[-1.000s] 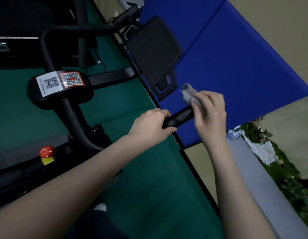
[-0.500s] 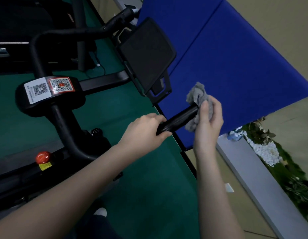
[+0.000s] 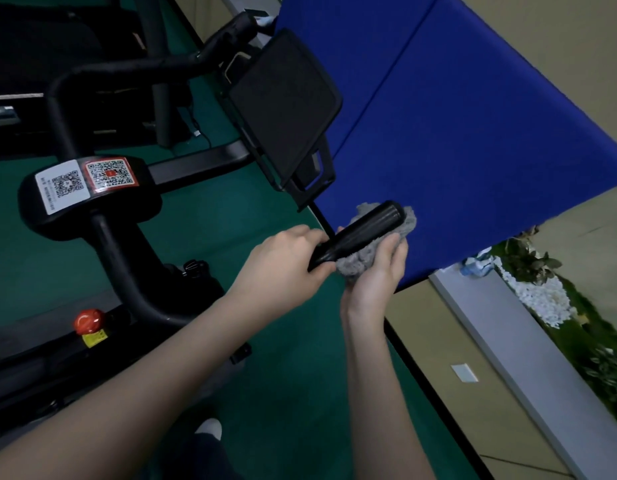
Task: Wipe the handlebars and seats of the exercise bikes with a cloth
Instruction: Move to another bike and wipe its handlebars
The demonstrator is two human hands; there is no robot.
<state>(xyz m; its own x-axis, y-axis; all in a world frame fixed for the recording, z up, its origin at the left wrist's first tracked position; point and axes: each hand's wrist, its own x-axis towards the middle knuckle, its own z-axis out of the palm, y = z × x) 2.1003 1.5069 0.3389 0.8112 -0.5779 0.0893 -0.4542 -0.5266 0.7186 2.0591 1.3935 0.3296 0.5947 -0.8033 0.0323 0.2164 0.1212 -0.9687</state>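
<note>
A black handlebar grip (image 3: 362, 230) of the exercise bike juts toward the blue mat. My left hand (image 3: 283, 261) grips the bar just behind it. My right hand (image 3: 379, 275) cups a grey cloth (image 3: 355, 261) from below and presses it against the underside of the grip; the cloth also shows past the grip's tip. The far handlebar (image 3: 227, 32) curves away at the top. No seat is in view.
The bike's black console screen (image 3: 283, 102) hangs above the grip. A pad with QR stickers (image 3: 85, 181) and a red knob (image 3: 89, 320) sit on the frame at left. Green floor mat (image 3: 283, 410) below, blue mat (image 3: 456, 133) at right, white flowers (image 3: 539, 299) by the wall.
My right hand has turned from over the grip's end to under it, carrying the cloth beneath the grip. My left hand keeps its hold on the bar.
</note>
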